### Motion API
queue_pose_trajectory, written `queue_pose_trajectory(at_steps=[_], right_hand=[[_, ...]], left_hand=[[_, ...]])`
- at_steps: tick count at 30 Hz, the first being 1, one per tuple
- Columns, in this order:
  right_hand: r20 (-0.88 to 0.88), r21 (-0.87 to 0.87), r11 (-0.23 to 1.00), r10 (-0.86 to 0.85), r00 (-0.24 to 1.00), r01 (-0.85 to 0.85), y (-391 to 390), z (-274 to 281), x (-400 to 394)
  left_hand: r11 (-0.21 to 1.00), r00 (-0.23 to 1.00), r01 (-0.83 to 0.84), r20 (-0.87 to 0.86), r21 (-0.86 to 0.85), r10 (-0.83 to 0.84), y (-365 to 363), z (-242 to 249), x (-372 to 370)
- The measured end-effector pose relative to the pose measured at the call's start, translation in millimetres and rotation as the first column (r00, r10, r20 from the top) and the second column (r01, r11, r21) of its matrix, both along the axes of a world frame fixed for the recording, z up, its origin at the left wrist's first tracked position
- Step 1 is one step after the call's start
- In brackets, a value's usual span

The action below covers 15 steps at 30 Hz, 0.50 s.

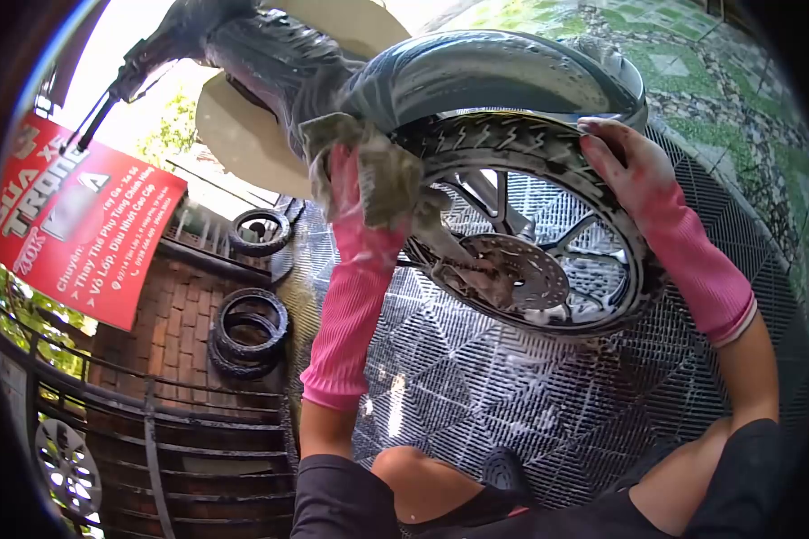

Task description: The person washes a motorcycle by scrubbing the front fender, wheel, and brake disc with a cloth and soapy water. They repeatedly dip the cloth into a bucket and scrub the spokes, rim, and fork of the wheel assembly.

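Observation:
Pink gloves cover both hands. A soapy greenish-grey cloth (392, 184) is under my left hand (358, 193), whose fingers press it against the motorbike near the fork, beside the fender. My right hand (634, 171) rests on the upper right of the tyre (643, 238), fingers spread and curved over its edge, with foam on the glove. Suds streak the blue-grey front fender (512, 79) above the wheel. Inside the black spoked wheel sits a perforated brake disc (517, 274) with a brownish caliper area, partly covered in foam.
Wet grey grid matting (476, 395) lies under the wheel, with green patterned tiles (683, 67) at upper right. At left are a red sign (90, 225), loose tyres (250, 328) and a black metal railing (198, 418). My knees are at the bottom.

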State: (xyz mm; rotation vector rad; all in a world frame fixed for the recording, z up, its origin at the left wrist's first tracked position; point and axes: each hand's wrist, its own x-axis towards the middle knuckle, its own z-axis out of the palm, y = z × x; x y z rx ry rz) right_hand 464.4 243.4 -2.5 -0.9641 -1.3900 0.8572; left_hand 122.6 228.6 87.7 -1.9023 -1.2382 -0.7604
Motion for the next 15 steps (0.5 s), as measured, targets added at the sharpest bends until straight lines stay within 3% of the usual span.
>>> queue_pose_trajectory(at_steps=[1, 2, 3, 5, 6, 8, 9, 10, 12, 14, 15], right_hand=[[-0.083, -0.064, 0.997, 0.025, 0.996, -0.031, -0.4, 0.6, -1.5], [-0.033, -0.06, 0.998, 0.013, 0.999, -0.015, -1.7, 2.9, -0.7], [-0.014, -0.058, 0.998, 0.026, 1.0, -0.026, -0.6, 2.0, -0.5], [0.018, 0.003, 1.0, -0.026, 0.999, 0.026, 5.8, -4.5, 0.0], [0.018, 0.003, 1.0, -0.029, 0.999, 0.029, 13.8, -12.3, 2.1], [0.008, 0.059, 0.998, -0.031, 0.999, 0.03, 18.2, -23.7, -1.0], [-0.022, 0.113, 0.992, -0.046, 0.999, 0.049, 15.9, -20.2, -1.7], [-0.011, 0.049, 0.996, -0.068, 0.998, 0.068, 11.9, -14.0, -3.1], [-0.045, 0.034, 0.999, -0.03, 0.999, 0.031, 16.7, -21.2, 4.2], [-0.106, 0.021, 1.0, 0.003, 0.994, -0.001, 20.1, -25.9, 8.0], [-0.213, 0.013, 0.999, 0.053, 0.976, -0.052, 23.4, -30.8, 11.9]], left_hand=[[0.993, 0.995, 0.013, 0.1, -0.116, -0.002, -0.1, -1.5, -0.3], [0.975, 0.979, 0.03, 0.201, -0.22, 0.016, 0.1, -3.2, -1.0], [0.976, 0.975, 0.022, 0.22, -0.217, 0.027, 10.9, 3.9, -5.7], [0.993, 0.989, -0.1, 0.12, 0.061, 0.092, 33.1, 26.8, -20.2], [0.986, 0.949, -0.154, 0.286, 0.055, 0.133, 40.2, 34.7, -19.6], [0.974, 0.717, -0.222, 0.671, -0.035, 0.188, 21.2, 45.0, 23.3], [0.972, 0.695, -0.231, 0.694, -0.032, 0.188, 18.7, 29.2, 24.7], [0.999, 0.618, 0.04, 0.785, 0.022, -0.041, 21.9, 8.4, 19.8], [0.993, 0.719, 0.016, 0.689, 0.119, -0.094, 20.0, -42.1, 18.2], [0.941, 0.859, -0.273, 0.49, 0.198, 0.146, 5.1, -71.2, 28.3], [0.98, 0.758, -0.101, 0.651, 0.172, -0.036, 1.1, -75.7, 32.6]])
